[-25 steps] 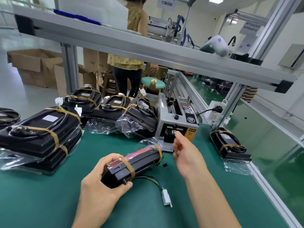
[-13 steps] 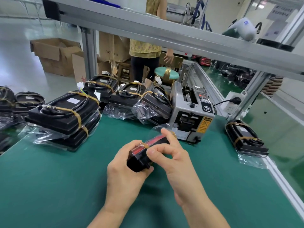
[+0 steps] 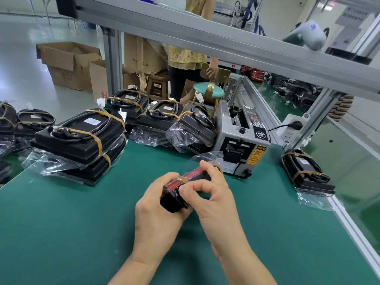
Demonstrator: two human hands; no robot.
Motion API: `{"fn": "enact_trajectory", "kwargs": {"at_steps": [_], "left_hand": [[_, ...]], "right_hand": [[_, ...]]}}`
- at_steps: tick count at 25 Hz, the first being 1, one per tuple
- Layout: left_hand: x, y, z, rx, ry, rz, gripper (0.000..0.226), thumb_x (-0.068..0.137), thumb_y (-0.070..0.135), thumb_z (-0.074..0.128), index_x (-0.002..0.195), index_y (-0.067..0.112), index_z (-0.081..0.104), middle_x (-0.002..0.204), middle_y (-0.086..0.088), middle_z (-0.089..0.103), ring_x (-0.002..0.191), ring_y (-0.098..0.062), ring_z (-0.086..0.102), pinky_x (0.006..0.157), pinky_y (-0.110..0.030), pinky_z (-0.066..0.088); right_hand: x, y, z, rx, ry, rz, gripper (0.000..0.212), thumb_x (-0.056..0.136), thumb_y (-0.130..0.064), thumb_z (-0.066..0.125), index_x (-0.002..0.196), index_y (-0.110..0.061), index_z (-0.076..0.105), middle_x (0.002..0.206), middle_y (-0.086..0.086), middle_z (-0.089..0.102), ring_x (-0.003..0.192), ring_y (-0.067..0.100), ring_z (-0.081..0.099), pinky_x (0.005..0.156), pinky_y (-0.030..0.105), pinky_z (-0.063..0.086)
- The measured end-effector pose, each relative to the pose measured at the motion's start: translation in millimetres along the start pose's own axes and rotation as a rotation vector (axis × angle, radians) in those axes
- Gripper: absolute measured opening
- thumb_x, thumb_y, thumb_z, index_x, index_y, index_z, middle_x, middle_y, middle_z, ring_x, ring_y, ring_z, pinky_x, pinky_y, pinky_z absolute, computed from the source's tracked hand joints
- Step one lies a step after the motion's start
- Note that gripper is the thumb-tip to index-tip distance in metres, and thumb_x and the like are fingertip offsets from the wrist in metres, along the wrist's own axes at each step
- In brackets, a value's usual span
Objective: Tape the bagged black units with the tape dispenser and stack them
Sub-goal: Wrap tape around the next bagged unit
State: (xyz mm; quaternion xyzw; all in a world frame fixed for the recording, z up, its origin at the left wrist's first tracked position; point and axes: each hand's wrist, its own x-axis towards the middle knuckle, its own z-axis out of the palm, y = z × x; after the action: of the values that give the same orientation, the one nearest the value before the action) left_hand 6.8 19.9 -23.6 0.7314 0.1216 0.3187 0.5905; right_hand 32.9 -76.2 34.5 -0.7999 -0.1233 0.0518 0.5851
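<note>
A bagged black unit (image 3: 174,199) with a red side and brown tape bands stands on edge above the green table (image 3: 61,233). My left hand (image 3: 158,206) grips its near end from the left. My right hand (image 3: 213,200) holds it from the right, thumb and fingers curled over its top edge. The grey tape dispenser (image 3: 242,140) sits just behind it. A stack of taped units (image 3: 82,138) lies at the left. One taped unit (image 3: 306,173) lies alone at the right.
More taped units (image 3: 160,120) in plastic bags line the table's back edge, and others (image 3: 20,124) sit at far left. An aluminium beam (image 3: 226,44) crosses overhead. A person (image 3: 185,56) stands beyond by a stool (image 3: 208,92) and cardboard boxes (image 3: 67,64).
My right hand came back from the dispenser and took hold of the unit. The unit's loose cable and white plug have gone out of sight.
</note>
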Motion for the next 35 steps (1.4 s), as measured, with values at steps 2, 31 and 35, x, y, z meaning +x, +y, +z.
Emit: {"fn": "enact_trajectory", "kwargs": {"at_steps": [2,31,35], "left_hand": [[0,0,0,0.003,0.005,-0.003,0.060,0.055,0.000,0.086,0.104,0.026,0.065,0.094,0.007,0.070,0.087,-0.008,0.065,0.081,-0.026,0.051],[24,-15,-24,-0.069,-0.153,-0.024,0.078,0.037,-0.005,0.091,0.096,0.040,0.067,0.091,0.016,0.072,0.082,0.001,0.067,0.077,-0.006,0.047],[30,-18,-36,-0.052,-0.269,-0.013,0.080,0.034,-0.006,0.092,0.100,0.034,0.069,0.093,0.011,0.072,0.086,-0.003,0.067,0.078,-0.006,0.046]], "right_hand": [[1,2,1,-0.012,0.018,-0.019,0.024,0.080,-0.023,0.075,0.064,-0.042,0.072,0.139,-0.035,0.035,0.140,-0.010,0.015,0.119,0.043,0.011],[6,36,-16,0.000,0.294,-0.104,0.034,0.075,-0.029,0.074,0.100,-0.043,0.056,0.108,-0.034,0.054,0.110,-0.012,0.048,0.107,0.031,0.031],[23,50,-55,0.063,0.268,0.005,0.031,0.084,-0.023,0.071,0.107,-0.040,0.060,0.113,-0.027,0.058,0.110,-0.013,0.048,0.086,0.002,0.036]]}}
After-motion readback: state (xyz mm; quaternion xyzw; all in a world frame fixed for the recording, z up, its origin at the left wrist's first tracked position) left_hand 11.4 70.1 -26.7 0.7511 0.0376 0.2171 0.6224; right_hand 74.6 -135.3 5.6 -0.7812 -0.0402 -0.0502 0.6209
